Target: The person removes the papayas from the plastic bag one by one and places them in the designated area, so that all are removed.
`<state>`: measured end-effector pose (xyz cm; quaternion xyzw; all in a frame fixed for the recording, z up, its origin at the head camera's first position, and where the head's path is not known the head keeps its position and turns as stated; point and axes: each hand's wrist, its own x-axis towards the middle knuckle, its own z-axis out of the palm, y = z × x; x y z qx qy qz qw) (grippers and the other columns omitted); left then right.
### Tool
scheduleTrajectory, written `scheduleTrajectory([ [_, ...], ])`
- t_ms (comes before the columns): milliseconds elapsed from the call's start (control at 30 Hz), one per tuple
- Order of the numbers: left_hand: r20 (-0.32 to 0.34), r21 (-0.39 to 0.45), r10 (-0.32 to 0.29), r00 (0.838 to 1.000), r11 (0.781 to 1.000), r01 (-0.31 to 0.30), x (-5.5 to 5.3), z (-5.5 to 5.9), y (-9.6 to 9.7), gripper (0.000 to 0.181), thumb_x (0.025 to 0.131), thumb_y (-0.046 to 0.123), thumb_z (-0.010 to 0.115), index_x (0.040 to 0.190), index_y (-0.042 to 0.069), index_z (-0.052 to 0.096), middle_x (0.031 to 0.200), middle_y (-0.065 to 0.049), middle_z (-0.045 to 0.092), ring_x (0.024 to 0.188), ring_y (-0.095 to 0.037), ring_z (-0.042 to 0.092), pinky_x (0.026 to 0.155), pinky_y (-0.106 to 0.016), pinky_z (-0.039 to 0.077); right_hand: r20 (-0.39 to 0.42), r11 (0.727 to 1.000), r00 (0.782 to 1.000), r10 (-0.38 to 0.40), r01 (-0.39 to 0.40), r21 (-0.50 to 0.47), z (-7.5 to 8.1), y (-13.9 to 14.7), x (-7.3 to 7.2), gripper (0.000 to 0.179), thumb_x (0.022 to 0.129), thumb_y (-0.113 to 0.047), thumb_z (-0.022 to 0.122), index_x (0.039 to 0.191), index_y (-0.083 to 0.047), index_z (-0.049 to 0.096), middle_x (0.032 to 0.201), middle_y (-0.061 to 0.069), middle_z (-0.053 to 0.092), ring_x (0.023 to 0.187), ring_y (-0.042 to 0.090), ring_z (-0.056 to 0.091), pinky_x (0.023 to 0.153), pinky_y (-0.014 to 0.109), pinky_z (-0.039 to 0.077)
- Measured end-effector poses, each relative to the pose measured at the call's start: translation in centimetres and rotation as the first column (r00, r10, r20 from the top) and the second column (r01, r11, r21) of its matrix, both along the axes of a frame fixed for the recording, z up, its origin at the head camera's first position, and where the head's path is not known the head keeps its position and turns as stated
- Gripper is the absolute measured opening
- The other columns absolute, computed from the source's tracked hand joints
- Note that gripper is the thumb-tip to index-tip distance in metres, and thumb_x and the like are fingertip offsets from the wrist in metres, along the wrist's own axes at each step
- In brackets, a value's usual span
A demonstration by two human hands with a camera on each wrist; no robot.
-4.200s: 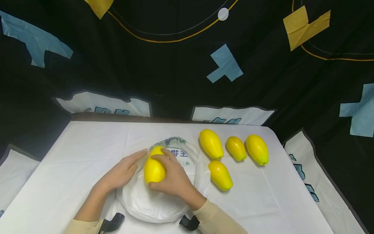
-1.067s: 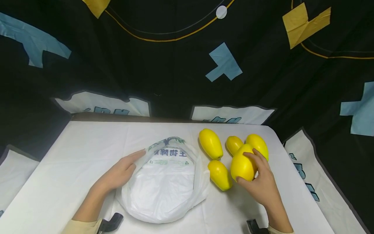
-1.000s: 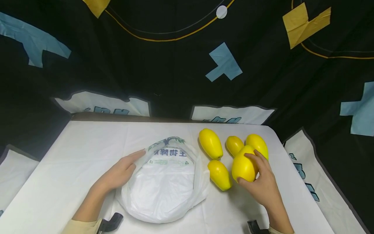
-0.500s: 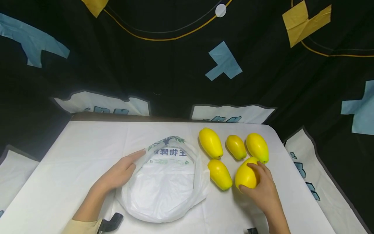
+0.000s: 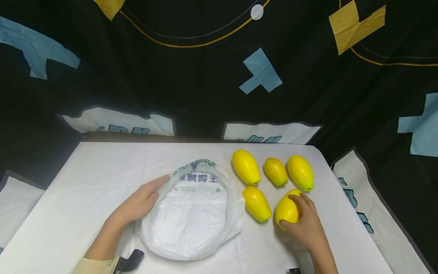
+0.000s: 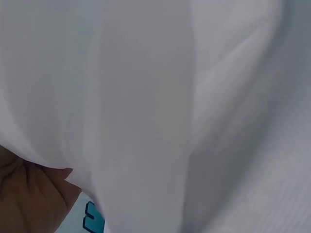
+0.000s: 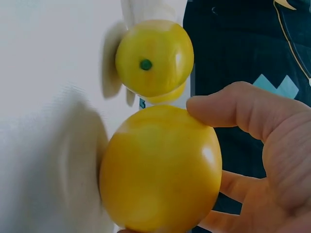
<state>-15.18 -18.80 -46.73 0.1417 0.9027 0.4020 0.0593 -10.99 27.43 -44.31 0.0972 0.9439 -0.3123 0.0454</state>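
My right hand (image 5: 304,219) grips a smooth yellow papaya (image 5: 286,210) at the front of the group on the right. In the right wrist view the held papaya (image 7: 160,170) is close against the white cloth, thumb on one side and fingers on the other. Another papaya (image 7: 155,58) with a green tip shows beyond it. My left hand (image 5: 143,199) holds the left rim of a white plastic bag (image 5: 193,243) with green and blue print, its mouth spread wide. White plastic (image 6: 141,116) fills most of the left wrist view and hides the fingers.
Several more papayas lie right of the bag: a large one (image 5: 246,167) at the back, a small one (image 5: 275,172), one at the far right (image 5: 300,173) and one beside the bag (image 5: 257,204). A white cloth covers the table (image 5: 85,182); a black curtain (image 5: 205,87) hangs behind.
My right hand has carried the papaya from over the bag to the right, then lowered it toward the cloth in front of the others. The left hand stays at the bag's rim.
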Motion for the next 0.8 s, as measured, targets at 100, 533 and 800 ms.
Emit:
scheduleTrajectory([
  [100, -0.004, -0.004, -0.001, 1.000, 1.000, 0.001, -0.1, 0.0, 0.1, 0.050, 0.098, -0.001, 0.035, 0.148, 0.001, 0.039, 0.153, -0.016, 0.035, 0.142, -0.038, 0.027, 0.115, -0.055, 0.021, 0.025, 1.000, 1.000, 0.006, -0.006, -0.003, 0.0, 0.1, 0.0, 0.089, 0.069, -0.024, 0.085, 0.145, -0.015, 0.040, 0.158, 0.021, 0.012, 0.135, 0.050, 0.027, 0.103, 0.071, 0.029],
  [533, -0.013, -0.011, 0.005, 1.000, 1.000, -0.005, -0.1, 0.2, 0.3, 0.050, 0.098, 0.000, 0.037, 0.148, 0.002, 0.038, 0.154, -0.016, 0.034, 0.142, -0.038, 0.026, 0.115, -0.055, 0.020, -0.231, 0.997, 0.973, 0.007, 0.011, 0.078, 1.0, -0.6, -0.3, 0.073, 0.079, -0.027, 0.078, 0.142, -0.010, 0.046, 0.154, 0.019, 0.028, 0.136, 0.045, 0.032, 0.105, 0.067, 0.030],
  [800, -0.048, -0.046, 0.026, 0.999, 0.999, -0.029, -0.3, 0.5, 0.7, 0.051, 0.100, 0.007, 0.038, 0.151, 0.003, 0.033, 0.156, -0.014, 0.030, 0.144, -0.036, 0.024, 0.115, -0.055, 0.021, -0.425, 0.993, 0.898, 0.116, -0.101, 0.058, 1.2, -2.1, -1.3, 0.063, 0.079, -0.021, 0.079, 0.136, -0.011, 0.054, 0.143, 0.010, 0.049, 0.130, 0.034, 0.045, 0.104, 0.059, 0.038],
])
